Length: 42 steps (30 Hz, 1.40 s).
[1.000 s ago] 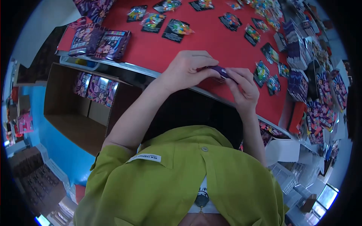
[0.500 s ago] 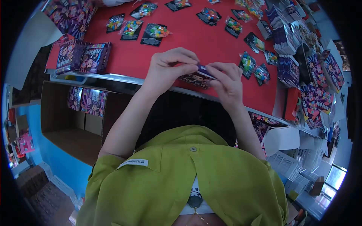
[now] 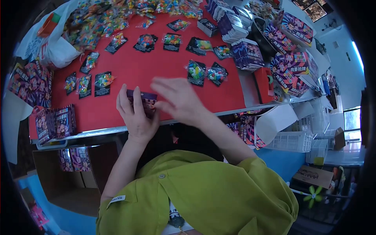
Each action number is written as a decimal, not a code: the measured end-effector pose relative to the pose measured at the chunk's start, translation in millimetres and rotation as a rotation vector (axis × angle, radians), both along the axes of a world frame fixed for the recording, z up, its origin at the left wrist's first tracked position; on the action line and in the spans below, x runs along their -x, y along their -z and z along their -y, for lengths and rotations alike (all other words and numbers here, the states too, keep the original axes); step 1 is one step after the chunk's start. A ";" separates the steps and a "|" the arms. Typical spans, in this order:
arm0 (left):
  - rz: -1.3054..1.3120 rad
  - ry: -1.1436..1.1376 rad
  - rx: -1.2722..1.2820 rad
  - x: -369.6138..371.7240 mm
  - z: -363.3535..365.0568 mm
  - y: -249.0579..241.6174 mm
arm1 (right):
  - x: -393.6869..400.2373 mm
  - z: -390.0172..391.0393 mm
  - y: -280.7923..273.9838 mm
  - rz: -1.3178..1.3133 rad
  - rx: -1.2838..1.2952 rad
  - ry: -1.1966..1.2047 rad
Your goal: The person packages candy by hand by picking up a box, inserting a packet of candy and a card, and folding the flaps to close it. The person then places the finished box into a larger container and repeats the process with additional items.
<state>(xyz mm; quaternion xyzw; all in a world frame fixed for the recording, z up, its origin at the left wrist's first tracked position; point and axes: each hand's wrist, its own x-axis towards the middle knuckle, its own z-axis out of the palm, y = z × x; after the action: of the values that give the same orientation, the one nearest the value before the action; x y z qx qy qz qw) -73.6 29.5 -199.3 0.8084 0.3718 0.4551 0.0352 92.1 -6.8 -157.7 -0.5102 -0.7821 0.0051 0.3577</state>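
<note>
My left hand [image 3: 137,121] grips a small dark purple printed box [image 3: 148,102] at the near edge of the red table, fingers over its back and thumb at its front. Slightly smeared by motion, my right hand [image 3: 178,100] hovers just right of the box with its fingers stretched out and its thumb close to the box's side. Beyond the hands lie clear bags of colourful beads or candies on black cards, such as one bag [image 3: 104,80] to the left and another bag [image 3: 196,70] to the right.
Printed boxes [image 3: 56,122] stand at the table's left corner. Stacks of purple cards or flat packs [image 3: 247,55] and a red tape dispenser [image 3: 264,84] line the right side. A heap of bagged pieces [image 3: 117,17] covers the back. An open cardboard carton [image 3: 47,168] sits below left.
My right hand has let go of the box's top and moved off to its right, fingers spreading. My left hand has shifted to grip the box alone. The head view has turned right.
</note>
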 end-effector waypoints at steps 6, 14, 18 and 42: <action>-0.184 -0.297 0.014 80.8 -37.2 -47.2 | -215.7 -8.0 -1.3 0.358 0.148 1.027; -0.558 -0.663 0.272 214.0 -91.1 -41.7 | -301.7 -4.2 46.3 1.008 0.292 1.121; -0.498 -0.591 0.323 221.8 -106.6 -20.9 | -268.4 -4.5 29.5 1.020 0.188 1.150; 1.230 1.035 1.594 45.6 -30.2 -19.9 | 56.4 7.7 -7.0 -0.165 0.152 -0.236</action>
<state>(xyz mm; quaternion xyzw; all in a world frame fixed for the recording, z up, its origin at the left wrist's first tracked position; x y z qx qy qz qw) -119.2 59.8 -179.4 0.2510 0.0960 0.3395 0.9014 35.7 -14.5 -150.6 -0.4384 -0.8019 0.1478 0.3781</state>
